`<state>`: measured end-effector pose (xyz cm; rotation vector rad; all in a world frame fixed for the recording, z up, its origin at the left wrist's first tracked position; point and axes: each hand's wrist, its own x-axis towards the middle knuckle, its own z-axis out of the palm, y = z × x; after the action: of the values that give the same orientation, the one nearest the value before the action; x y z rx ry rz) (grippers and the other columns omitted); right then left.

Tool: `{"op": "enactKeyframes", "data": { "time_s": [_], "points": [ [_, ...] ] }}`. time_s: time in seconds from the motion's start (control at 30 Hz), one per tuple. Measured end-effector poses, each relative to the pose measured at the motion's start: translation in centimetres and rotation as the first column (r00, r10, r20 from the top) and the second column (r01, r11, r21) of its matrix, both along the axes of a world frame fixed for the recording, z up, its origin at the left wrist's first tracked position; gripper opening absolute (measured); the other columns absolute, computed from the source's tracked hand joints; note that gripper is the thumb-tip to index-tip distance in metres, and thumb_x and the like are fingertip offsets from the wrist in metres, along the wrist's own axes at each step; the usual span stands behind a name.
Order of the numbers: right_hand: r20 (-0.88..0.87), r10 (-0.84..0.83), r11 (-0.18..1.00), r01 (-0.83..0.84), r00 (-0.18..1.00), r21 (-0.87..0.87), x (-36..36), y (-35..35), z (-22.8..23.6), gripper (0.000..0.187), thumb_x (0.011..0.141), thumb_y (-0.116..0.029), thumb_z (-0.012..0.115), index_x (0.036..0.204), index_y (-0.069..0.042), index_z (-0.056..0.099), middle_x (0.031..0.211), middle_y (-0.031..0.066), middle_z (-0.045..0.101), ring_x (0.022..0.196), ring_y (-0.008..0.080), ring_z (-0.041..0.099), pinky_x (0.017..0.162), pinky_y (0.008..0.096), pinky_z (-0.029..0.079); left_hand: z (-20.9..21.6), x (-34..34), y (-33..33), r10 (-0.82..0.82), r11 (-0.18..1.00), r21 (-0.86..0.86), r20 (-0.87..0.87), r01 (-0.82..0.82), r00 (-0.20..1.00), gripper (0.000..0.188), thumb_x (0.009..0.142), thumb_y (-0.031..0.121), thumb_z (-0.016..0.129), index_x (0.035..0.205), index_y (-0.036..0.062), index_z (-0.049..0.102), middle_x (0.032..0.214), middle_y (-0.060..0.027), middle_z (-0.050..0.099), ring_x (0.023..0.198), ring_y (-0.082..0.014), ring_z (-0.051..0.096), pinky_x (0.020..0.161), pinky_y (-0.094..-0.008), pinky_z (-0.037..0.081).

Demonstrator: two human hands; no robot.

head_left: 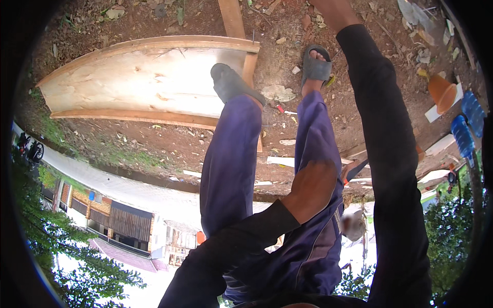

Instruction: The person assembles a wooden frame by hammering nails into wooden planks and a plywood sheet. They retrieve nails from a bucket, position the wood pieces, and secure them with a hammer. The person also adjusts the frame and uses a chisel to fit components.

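My right arm reaches to the top edge of the head view, where my right hand (331, 11) is mostly cut off; its fingers are out of sight. My left hand (314, 189) lies against my right leg, its back toward me and its fingers hidden. Neither hand shows a held thing. On the ground at left lies a long, curved wooden panel (138, 77), pale and framed by narrow strips along both sides. My left sandal (228, 82) presses on its near right end. A thin nail (253, 35) stands at that end's corner. A wooden plank (232, 18) passes beneath the panel.
My right sandal (316, 66) is on the dirt. At right lie an orange cone-shaped container (442, 92), blue ridged plastic things (463, 136) and white scraps. Behind my legs, another person (353, 226) appears upside down, with a road and a building (123, 220).
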<state>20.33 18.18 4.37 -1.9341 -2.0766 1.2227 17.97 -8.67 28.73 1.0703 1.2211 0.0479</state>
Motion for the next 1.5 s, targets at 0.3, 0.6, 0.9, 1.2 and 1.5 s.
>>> {"op": "enactKeyframes", "data": {
  "time_s": [0.3,0.6,0.9,1.2,1.5],
  "points": [
    [0.032,0.446,0.860,-0.419,0.894,-0.293,0.4,-0.3,3.5,0.046,0.103,-0.036,0.045,0.092,0.004,0.066,0.078,0.0190,0.068,0.065,0.0290,0.067,0.064,0.0435,0.054,-0.4,2.6,0.1,0.029,0.998,-0.063,-0.007,-0.030,1.000,0.017,0.082,0.009,0.060,0.095,-0.0024,0.058,0.085,-0.0178,0.062,0.079,-0.0339,0.064,0.071,-0.0434,0.053],
    [0.036,0.575,0.549,-0.353,0.817,-0.757,0.2,0.0,-4.3,0.036,0.103,-0.031,0.049,0.102,0.001,0.065,0.072,0.0151,0.065,0.063,0.0286,0.067,0.061,0.0397,0.055,-0.4,3.3,2.0,-0.053,0.999,-0.014,-0.031,0.052,0.998,0.018,0.084,0.014,0.064,0.092,-0.0018,0.059,0.086,-0.0160,0.065,0.083,-0.0289,0.068,0.066,-0.0378,0.057],
    [-0.084,0.041,0.999,-0.039,0.996,0.016,-0.3,6.5,-0.8,0.049,0.100,-0.037,0.047,0.093,0.007,0.068,0.089,0.0332,0.066,0.088,0.0447,0.067,0.072,0.0500,0.052,0.1,3.8,1.9,-0.044,0.999,0.020,-0.024,0.045,0.999,0.010,0.080,0.005,0.065,0.086,-0.0025,0.066,0.080,-0.0150,0.067,0.080,-0.0267,0.071,0.059,-0.0346,0.058],
    [0.669,0.645,0.057,-0.896,0.370,0.440,-2.2,-3.7,0.8,0.025,0.089,-0.023,0.055,0.082,-0.006,0.072,0.066,0.0144,0.066,0.058,0.0333,0.065,0.054,0.0461,0.050,0.3,4.1,2.1,-0.023,0.999,0.044,-0.075,0.027,0.997,0.007,0.079,0.005,0.066,0.084,-0.0001,0.066,0.079,-0.0139,0.066,0.077,-0.0264,0.069,0.060,-0.0341,0.058],
    [0.162,0.914,0.380,-0.925,0.372,-0.024,-4.0,-4.8,-1.4,0.023,0.089,-0.021,0.053,0.088,-0.002,0.067,0.076,0.0167,0.070,0.067,0.0350,0.070,0.059,0.0589,0.049,0.4,4.0,2.4,0.057,0.996,0.073,-0.053,-0.053,0.997,0.008,0.078,0.006,0.065,0.082,-0.0010,0.065,0.077,-0.0145,0.065,0.075,-0.0258,0.068,0.059,-0.0332,0.057]
  ]
}}
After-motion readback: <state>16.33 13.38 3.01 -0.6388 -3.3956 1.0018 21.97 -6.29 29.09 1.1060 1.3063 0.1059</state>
